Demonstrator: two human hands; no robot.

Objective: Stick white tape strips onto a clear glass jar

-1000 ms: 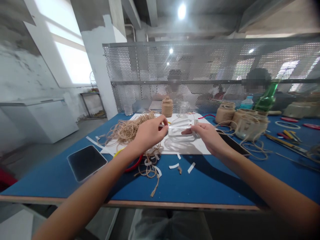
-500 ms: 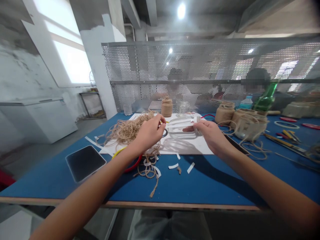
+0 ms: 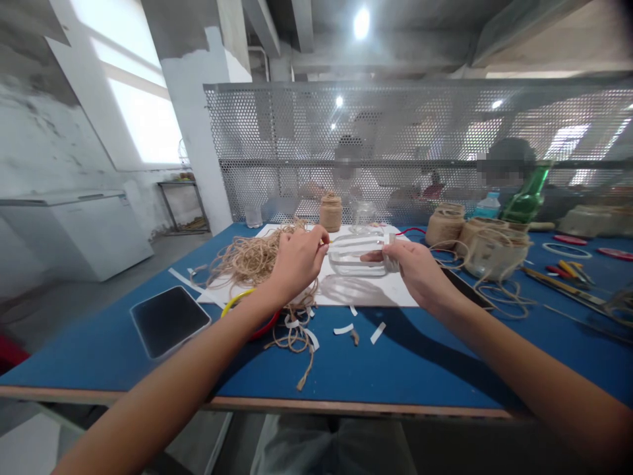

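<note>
A clear glass jar (image 3: pixel 350 265) lies on its side in the air above the white paper sheet (image 3: pixel 390 295), its mouth end to the right. My right hand (image 3: pixel 416 269) is closed around the neck, with fingers behind the glass. Pale strips show along the jar's side. At the jar's base end, my left hand (image 3: pixel 301 256) has thumb and fingers pinched together; what is between them, if anything, is too small to make out. A loose heap of jute twine (image 3: pixel 250 258) lies beside and behind my left hand.
Rolls of tape, one yellow (image 3: pixel 228 305), lie under my left forearm. White scraps (image 3: pixel 343 328) lie in front. A phone (image 3: pixel 169 322) is at left. Twine-wrapped jars (image 3: pixel 444 225), a green bottle (image 3: pixel 527 198) and tools (image 3: pixel 568 287) stand or lie at right. A perforated metal screen (image 3: pixel 287 125) closes the back.
The jar has turned slightly in my right hand, and its pale strips sit differently. My left hand stays pinched at the base end, almost in the same place.
</note>
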